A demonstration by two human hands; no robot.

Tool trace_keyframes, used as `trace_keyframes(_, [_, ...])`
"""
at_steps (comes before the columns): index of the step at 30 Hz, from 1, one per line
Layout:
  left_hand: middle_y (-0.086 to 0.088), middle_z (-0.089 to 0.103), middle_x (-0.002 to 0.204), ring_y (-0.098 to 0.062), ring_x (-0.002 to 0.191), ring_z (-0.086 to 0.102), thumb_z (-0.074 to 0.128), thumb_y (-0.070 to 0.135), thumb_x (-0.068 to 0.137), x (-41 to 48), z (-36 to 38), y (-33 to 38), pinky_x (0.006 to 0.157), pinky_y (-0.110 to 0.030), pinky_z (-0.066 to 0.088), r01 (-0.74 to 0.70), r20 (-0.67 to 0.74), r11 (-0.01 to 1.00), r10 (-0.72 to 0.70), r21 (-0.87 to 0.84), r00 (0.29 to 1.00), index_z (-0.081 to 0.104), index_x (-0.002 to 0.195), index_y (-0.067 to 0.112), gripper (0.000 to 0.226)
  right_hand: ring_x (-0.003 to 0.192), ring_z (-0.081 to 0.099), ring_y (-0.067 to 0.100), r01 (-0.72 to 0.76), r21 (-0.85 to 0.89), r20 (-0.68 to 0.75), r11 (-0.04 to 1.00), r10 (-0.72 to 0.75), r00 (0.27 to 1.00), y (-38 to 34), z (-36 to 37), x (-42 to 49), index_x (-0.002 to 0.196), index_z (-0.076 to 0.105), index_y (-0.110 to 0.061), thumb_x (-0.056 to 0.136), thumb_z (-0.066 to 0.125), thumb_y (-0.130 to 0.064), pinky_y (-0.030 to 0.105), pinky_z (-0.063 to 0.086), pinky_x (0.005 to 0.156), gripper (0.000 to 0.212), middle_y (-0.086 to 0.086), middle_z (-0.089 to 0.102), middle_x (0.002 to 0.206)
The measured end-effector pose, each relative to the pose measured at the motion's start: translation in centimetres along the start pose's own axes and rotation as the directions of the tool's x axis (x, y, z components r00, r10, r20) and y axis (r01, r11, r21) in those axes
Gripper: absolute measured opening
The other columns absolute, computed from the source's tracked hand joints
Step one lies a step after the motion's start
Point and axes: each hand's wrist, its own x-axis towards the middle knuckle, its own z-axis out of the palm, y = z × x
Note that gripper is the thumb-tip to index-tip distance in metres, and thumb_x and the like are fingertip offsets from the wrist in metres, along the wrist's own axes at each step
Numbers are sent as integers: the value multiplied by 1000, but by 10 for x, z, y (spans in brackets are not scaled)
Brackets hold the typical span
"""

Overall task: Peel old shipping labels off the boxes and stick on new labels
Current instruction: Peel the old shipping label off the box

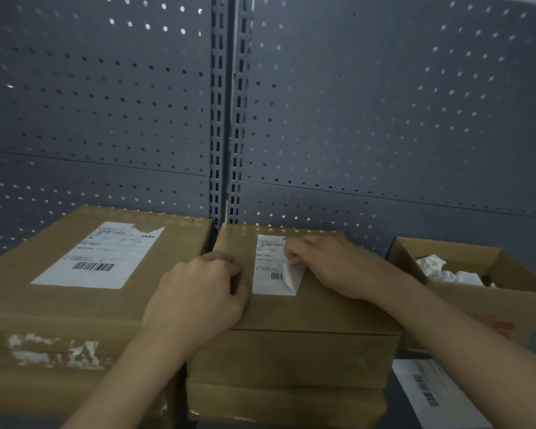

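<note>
A person's right hand (322, 264) pinches the right edge of the label (265, 264) on the middle box (322, 311); the label's near right corner is lifted and curled. The left hand (198, 292), clenched and holding nothing, rests on the box's left edge, just left of the label. An open box (477, 301) at right holds crumpled paper (437, 269).

Label (271, 267) on middle box (291, 314): print too small to read; 3 o'clock edge hidden under pinching fingers of right hand (331, 267). Left hand (198, 292): fingertips tucked under, unseen; whether they hold anything, cannot tell. Big box (44, 305), 9 o'clock: cut by left edge. Open box (492, 305), 3 o'clock: cut by right edge; white contents unidentifiable. Loose sheet (427, 394), 5 o'clock: cut by bottom edge, partly behind right forearm.
</note>
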Motion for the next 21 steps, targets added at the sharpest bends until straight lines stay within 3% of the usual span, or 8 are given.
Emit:
trace_keyframes(3, [17, 62, 120, -16, 94, 66, 41, 49, 94, 0, 1, -1, 75, -32, 54, 3, 2, 1000, -3, 4, 1000, 70, 111, 31, 38, 88, 44, 9, -9, -31, 4, 999, 9, 1000, -3, -1, 2, 92, 30, -36, 105, 35, -30, 37, 49, 82, 14, -12, 47, 97])
trace_keyframes(8, [16, 63, 118, -14, 94, 65, 40, 49, 94, 0, 2, 0, 74, -31, 54, 1, 2, 1000, -1, 10, 1000, 69, 110, 31, 38, 89, 49, 13, -14, -34, -34, 999, 13, 999, -5, 4, 9, 92, 32, -36, 102, 39, -29, 39, 51, 76, 14, -16, 48, 101])
trace_keyframes(12, [16, 63, 120, -16, 96, 65, 41, 48, 95, -2, 1, 1, 73, -30, 52, 10, 0, 1000, -10, 5, 1000, 69, 111, 30, 37, 77, 34, -5, -18, -9, -40, 1000, 17, 999, -4, 6, 12, 95, 39, -34, 103, 40, -24, 32, 42, 68, 13, -21, 41, 97])
trace_keyframes(15, [14, 63, 119, -17, 94, 65, 40, 48, 94, -1, 1, 1, 74, -32, 54, 11, 2, 1000, -11, 14, 1000, 69, 110, 29, 38, 75, 34, -11, -23, 25, -32, 999, 24, 999, -4, 4, 12, 98, 44, -32, 105, 39, -25, 28, 34, 67, 11, -17, 43, 97])
trace_keyframes(21, [14, 66, 116, -13, 90, 66, 42, 47, 94, 1, 2, -1, 71, -28, 52, -15, -5, 1000, 15, 17, 1000, 71, 106, 27, 37, 94, 52, 8, -58, 136, -49, 989, 65, 997, -8, -2, 12, 100, 52, -29, 105, 40, -31, 30, 40, 75, 14, -12, 61, 108])
